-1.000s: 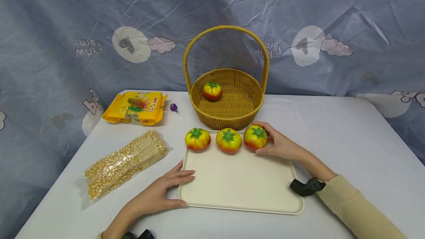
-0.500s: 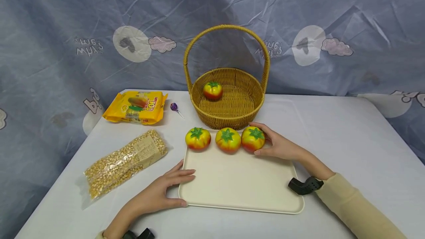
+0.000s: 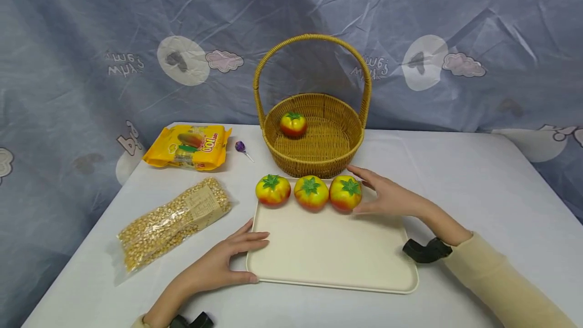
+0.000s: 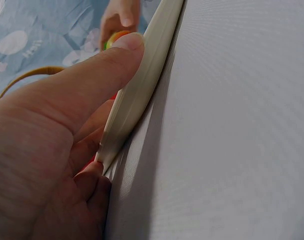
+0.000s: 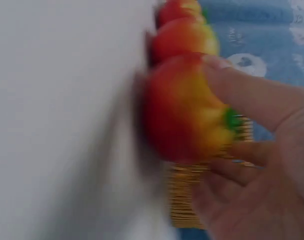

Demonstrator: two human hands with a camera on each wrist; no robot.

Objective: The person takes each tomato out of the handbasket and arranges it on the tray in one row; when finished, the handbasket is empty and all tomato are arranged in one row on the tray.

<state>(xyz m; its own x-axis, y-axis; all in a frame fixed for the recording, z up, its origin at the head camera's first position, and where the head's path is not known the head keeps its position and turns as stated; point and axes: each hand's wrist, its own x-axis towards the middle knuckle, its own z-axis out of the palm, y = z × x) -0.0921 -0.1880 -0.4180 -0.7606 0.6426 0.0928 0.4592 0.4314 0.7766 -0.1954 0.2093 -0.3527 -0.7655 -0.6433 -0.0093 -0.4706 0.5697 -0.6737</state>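
Three red-and-yellow tomatoes with green leafy tops stand in a row along the back of a cream tray (image 3: 328,252): the left tomato (image 3: 273,190), the middle tomato (image 3: 311,194) and the right tomato (image 3: 345,193). My right hand (image 3: 387,196) is at the right tomato's right side, fingers loosely spread, thumb tip at its front edge. In the right wrist view, the thumb overlaps that tomato (image 5: 182,110) and the other fingers are apart from it. My left hand (image 3: 218,264) rests on the tray's front left corner, fingers extended over the left rim, thumb (image 4: 116,60) against the front edge.
Behind the tray stands a wicker basket (image 3: 314,166) with a tall handle, holding one tomato (image 3: 293,124). To the left on the white table (image 3: 478,206) lie a yellow snack packet (image 3: 189,148), a purple lollipop (image 3: 240,147) and a clear bag of corn kernels (image 3: 173,224).
The right tomato has slid left, up beside the middle one. My right hand's fingers have loosened from it and the hand has drawn slightly right. The left hand stays on the tray.
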